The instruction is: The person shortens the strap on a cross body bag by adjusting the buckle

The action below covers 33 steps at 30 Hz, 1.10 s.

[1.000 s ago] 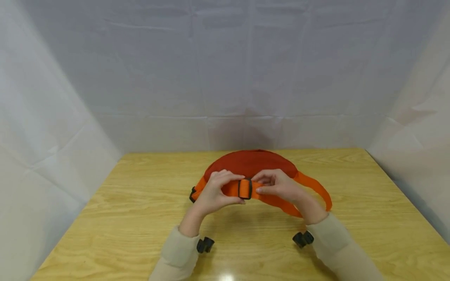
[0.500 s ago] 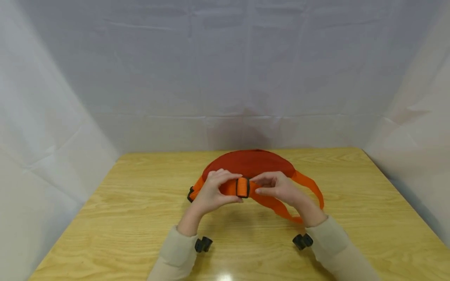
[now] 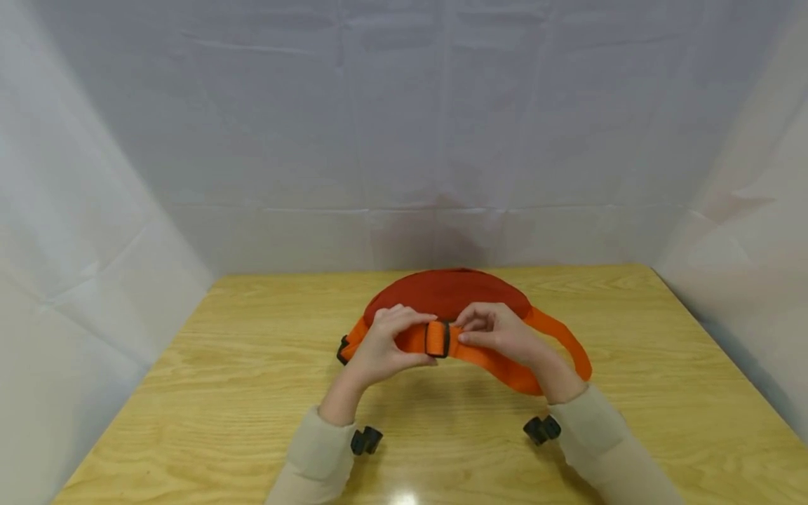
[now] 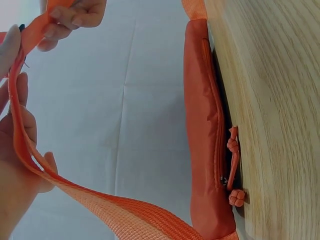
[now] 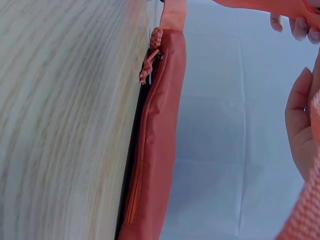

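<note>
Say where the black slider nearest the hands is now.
In the head view, just right of centre, the black slider is on the orange strap between the left hand and right hand, below the red bag.

The light in here is soft, the back sheet (image 3: pixel 404 140) greyer than the left sheet (image 3: pixel 82 231). A small white glare sits on the tabletop (image 3: pixel 189 393), low in the head view, with faint shadows below the strap (image 3: pixel 499 366). Both wrist views look cooler; the right one blurs the strap nearest its lens.
</note>
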Each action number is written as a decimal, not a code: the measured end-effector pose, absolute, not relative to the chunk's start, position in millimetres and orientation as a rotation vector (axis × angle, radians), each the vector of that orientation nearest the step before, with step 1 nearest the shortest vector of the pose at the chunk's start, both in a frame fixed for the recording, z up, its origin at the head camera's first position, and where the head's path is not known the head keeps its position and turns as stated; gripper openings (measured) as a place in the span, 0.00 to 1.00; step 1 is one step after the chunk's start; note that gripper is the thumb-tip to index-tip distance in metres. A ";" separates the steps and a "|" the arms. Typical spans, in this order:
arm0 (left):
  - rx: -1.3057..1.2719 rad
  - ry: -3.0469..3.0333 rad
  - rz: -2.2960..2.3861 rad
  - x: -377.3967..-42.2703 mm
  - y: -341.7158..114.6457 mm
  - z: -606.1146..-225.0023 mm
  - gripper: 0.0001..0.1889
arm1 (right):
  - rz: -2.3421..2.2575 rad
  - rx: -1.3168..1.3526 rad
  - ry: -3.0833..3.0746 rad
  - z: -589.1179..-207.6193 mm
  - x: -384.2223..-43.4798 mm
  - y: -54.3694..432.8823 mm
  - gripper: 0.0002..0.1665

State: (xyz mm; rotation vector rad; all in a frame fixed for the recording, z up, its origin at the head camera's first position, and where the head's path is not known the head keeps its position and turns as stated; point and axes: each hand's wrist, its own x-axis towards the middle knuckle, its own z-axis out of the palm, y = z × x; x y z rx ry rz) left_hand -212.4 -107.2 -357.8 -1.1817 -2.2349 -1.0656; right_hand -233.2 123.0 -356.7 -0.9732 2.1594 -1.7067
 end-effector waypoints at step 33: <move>-1.130 -2.273 -1.000 -213.4 -104.8 -360.5 0.28 | -1.711 -0.969 2.066 -355.6 -234.2 115.0 0.14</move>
